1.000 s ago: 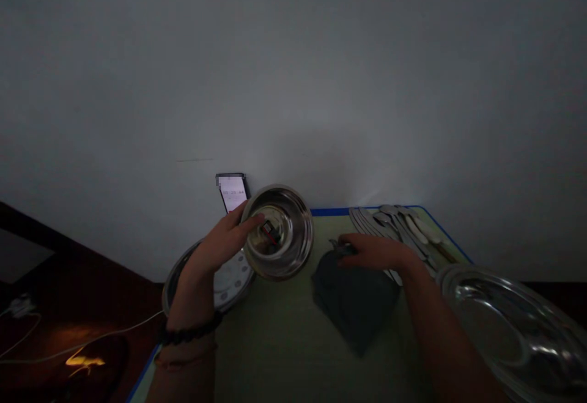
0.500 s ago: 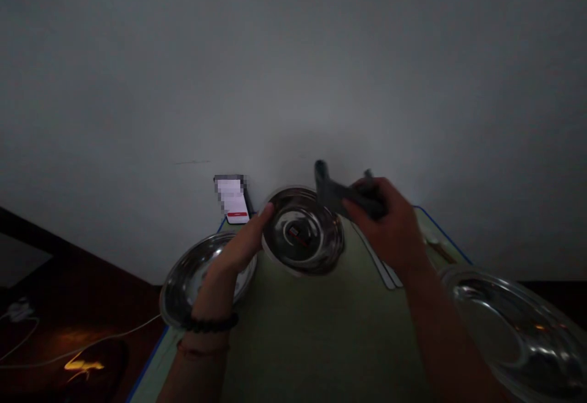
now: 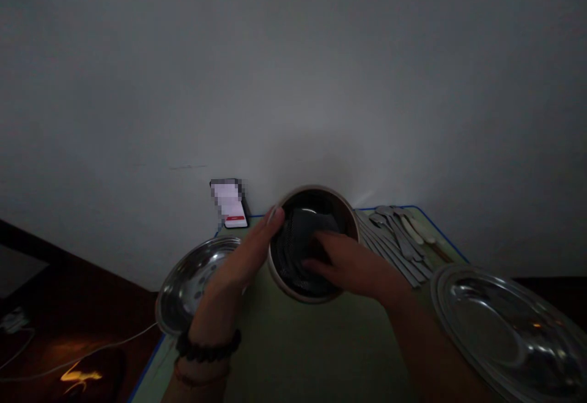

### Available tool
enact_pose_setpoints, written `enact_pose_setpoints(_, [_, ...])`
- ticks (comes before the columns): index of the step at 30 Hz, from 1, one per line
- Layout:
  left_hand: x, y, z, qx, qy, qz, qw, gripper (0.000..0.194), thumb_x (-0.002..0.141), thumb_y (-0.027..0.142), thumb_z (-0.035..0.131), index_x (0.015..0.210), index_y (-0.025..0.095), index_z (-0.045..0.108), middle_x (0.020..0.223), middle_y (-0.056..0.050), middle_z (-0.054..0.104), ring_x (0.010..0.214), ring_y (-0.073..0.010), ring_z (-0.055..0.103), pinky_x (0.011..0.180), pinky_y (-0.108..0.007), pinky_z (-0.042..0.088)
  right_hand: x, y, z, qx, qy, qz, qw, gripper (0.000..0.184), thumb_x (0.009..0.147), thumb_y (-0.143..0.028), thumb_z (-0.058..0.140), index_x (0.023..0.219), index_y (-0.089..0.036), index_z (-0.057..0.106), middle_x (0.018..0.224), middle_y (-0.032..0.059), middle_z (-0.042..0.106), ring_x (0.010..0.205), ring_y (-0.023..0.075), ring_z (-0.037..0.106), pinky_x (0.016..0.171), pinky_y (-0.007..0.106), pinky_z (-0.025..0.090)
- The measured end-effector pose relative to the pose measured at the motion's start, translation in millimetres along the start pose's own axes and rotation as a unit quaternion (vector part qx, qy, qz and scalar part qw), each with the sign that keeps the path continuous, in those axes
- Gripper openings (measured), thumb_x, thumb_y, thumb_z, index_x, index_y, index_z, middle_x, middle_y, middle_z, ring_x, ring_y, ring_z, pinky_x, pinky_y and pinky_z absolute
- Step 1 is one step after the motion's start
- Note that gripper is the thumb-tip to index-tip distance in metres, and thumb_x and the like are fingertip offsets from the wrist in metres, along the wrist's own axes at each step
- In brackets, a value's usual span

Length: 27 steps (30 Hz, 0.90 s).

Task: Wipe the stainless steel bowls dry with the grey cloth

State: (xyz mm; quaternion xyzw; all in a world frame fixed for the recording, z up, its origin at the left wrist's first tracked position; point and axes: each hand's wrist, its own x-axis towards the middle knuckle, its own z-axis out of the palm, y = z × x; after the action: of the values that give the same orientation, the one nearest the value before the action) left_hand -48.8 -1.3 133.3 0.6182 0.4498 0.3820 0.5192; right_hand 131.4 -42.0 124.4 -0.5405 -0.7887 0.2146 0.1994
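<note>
Left hand [image 3: 245,253]: grip closed on left rim of metal bowl [image 3: 352,219]. Right hand [image 3: 355,261]: grip partly spread against dark cloth [image 3: 297,235] inside bowl; any pinch cannot be told. Bowl over green surface [image 3: 284,354], beside cutlery [image 3: 403,235].

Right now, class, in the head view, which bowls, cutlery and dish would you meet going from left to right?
Dotted metal bowl, middle bowl with dark cloth inside, spread of cutlery, large metal dish.
</note>
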Motion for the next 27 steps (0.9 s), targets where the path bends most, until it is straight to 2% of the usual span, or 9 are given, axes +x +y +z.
enact_pose_setpoints(2, [-6.5,5.0,5.4,0.042,0.014,0.035,0.998,0.055,0.085,0.059,0.046,0.127,0.025,0.056,0.129,-0.003,0.062,0.133,-0.0262,0.040,0.111,-0.037,0.029,3.1,-0.2,5.1,-0.010,0.031,0.022,0.999,0.027,0.085,-0.036,0.056,0.102,-0.014,0.054,0.105,0.0140,0.063,0.096,0.0264,0.061,0.082,0.038,0.046])
enact_pose_setpoints(5, [-13.1,10.5,13.1,0.083,0.029,0.041,0.995,0.057,0.087,0.061,0.039,0.129,0.026,0.054,0.138,-0.001,0.054,0.139,-0.0261,0.030,0.114,-0.037,0.023,7.0,0.9,5.7,-0.005,0.126,0.054,0.991,0.027,0.086,-0.036,0.054,0.102,-0.015,0.050,0.107,0.0146,0.059,0.098,0.0277,0.060,0.084,0.041,0.046])
enact_pose_setpoints(7, [-14.5,12.5,19.0,0.081,0.005,0.040,0.996,0.058,0.088,0.061,0.034,0.131,0.025,0.052,0.140,-0.001,0.051,0.140,-0.0258,0.028,0.114,-0.036,0.022,9.2,3.4,4.7,0.007,0.186,0.072,0.980,0.029,0.086,-0.037,0.054,0.104,-0.016,0.047,0.110,0.0144,0.056,0.102,0.0290,0.058,0.086,0.043,0.046])
enact_pose_setpoints(11, [-13.6,11.0,32.2,0.075,-0.039,0.055,0.995,0.060,0.090,0.059,0.029,0.136,0.025,0.046,0.144,-0.001,0.047,0.142,-0.0237,0.023,0.116,-0.036,0.017,13.6,4.1,7.4,0.050,0.268,0.083,0.959,0.026,0.088,-0.034,0.046,0.108,-0.017,0.044,0.114,0.0170,0.052,0.111,0.0317,0.053,0.092,0.048,0.043])
enact_pose_setpoints(14, [-11.7,5.5,37.8,0.077,-0.046,0.053,0.995,0.063,0.089,0.061,0.028,0.138,0.024,0.044,0.144,-0.002,0.047,0.144,-0.0229,0.016,0.117,-0.037,0.012,15.6,-4.1,10.3,0.153,0.309,0.071,0.936,0.025,0.091,-0.032,0.038,0.111,-0.016,0.043,0.115,0.0161,0.053,0.114,0.0279,0.051,0.098,0.046,0.040])
enact_pose_setpoints(16, [-9.1,0.6,38.0,0.061,-0.050,0.051,0.996,0.066,0.089,0.063,0.026,0.138,0.023,0.044,0.145,-0.002,0.045,0.145,-0.0218,0.013,0.118,-0.037,0.009,14.9,-11.4,10.6,0.233,0.299,0.055,0.924,0.029,0.093,-0.036,0.035,0.116,-0.018,0.042,0.117,0.0133,0.055,0.117,0.0243,0.050,0.101,0.042,0.039])
enact_pose_setpoints(19, [-3.9,-5.8,35.6,0.008,-0.044,0.042,0.998,0.067,0.089,0.064,0.024,0.136,0.022,0.046,0.146,-0.003,0.045,0.145,-0.0207,0.013,0.118,-0.038,0.010,12.5,-19.4,10.8,0.291,0.246,-0.002,0.925,0.035,0.095,-0.038,0.033,0.124,-0.020,0.039,0.125,0.0104,0.053,0.126,0.0203,0.045,0.107,0.038,0.035])
enact_pose_setpoints(24, [-0.2,-3.1,34.7,-0.038,0.065,0.092,0.993,0.060,0.088,0.063,0.032,0.126,0.024,0.057,0.138,-0.004,0.054,0.141,-0.0221,0.028,0.116,-0.038,0.019,11.7,-20.8,13.8,0.310,0.147,-0.115,0.932,0.037,0.095,-0.032,0.034,0.130,-0.020,0.036,0.132,0.0093,0.049,0.130,0.0171,0.041,0.112,0.036,0.030])
enact_pose_setpoints(27, [-1.8,4.1,33.8,-0.039,0.101,0.131,0.985,0.058,0.089,0.060,0.033,0.127,0.023,0.055,0.137,-0.004,0.055,0.136,-0.0233,0.037,0.114,-0.038,0.026,11.2,-19.3,12.5,0.276,0.102,-0.134,0.946,0.036,0.095,-0.032,0.036,0.128,-0.019,0.039,0.127,0.0095,0.053,0.125,0.0189,0.046,0.110,0.039,0.033])
